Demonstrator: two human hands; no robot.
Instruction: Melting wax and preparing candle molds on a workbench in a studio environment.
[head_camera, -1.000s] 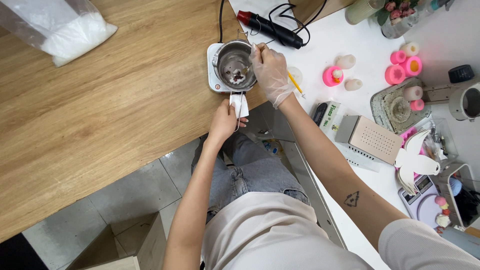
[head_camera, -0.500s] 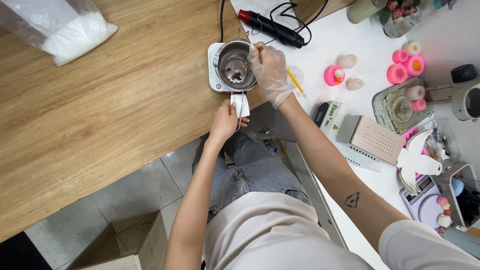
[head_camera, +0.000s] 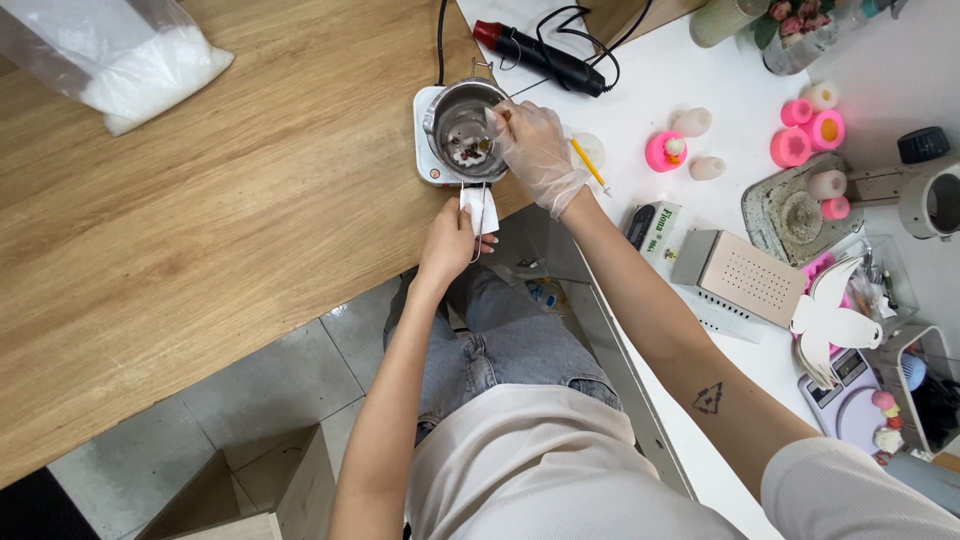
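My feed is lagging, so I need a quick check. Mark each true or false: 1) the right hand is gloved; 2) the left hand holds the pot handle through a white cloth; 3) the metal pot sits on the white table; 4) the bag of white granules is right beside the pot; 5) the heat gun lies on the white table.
1) True: the right hand wears a clear glove and holds a thin tool over the metal pot.
2) True: the left hand has its grip on the wire pot handle through a white cloth.
3) False: the pot sits on a small white hotplate on the wooden table.
4) False: the bag of white granules lies far off at the wooden table's far left corner.
5) True: the heat gun lies on the white table.
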